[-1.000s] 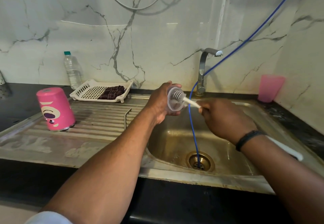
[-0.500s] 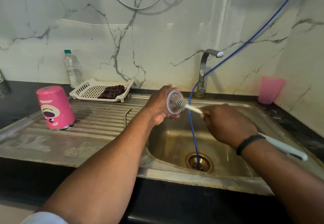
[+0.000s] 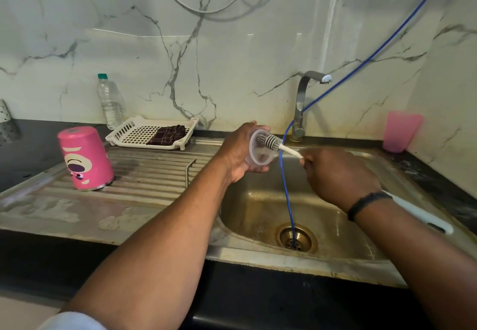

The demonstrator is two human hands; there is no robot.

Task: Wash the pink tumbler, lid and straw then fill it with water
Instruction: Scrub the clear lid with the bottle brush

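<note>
The lid (image 3: pixel 260 150), clear and round, is held above the left part of the sink (image 3: pixel 260 208), its open face turned toward the right; the left hand (image 3: pixel 238 153) grips it from behind, fingers curled round its rim. The bristled head of a bottle brush (image 3: pixel 268 140) lies across the lid's upper edge, touching it; the brush's white stem runs right into the right hand (image 3: pixel 335 175), whose fingers are clamped on it, and the long white handle comes out behind the wrist, over the sink's right side. By my reading the step in hand is the scrubbing of the lid.

The pink tumbler (image 3: pixel 85 158) stands upside down on the ribbed drainboard (image 3: pixel 144 177), well left of the sink, which suggests its own wash is done; a thin bent rod on the drainboard, between tumbler and sink, may be the straw, though I cannot tell.

The tap (image 3: pixel 303 105) rises behind the sink with no water seen running; a blue hose (image 3: pixel 285 175) drops past it into the drain. Left of the tap sit a white basket (image 3: pixel 124 133) holding a dark cloth (image 3: pixel 167 135) and a clear bottle (image 3: pixel 109 101); a pink cup (image 3: pixel 401 131) stands on the bench right of the sink.

The next move likely calls for working the bristles round the lid's inner rim, then rinsing under the tap; the wet lid wants a firm hold.
</note>
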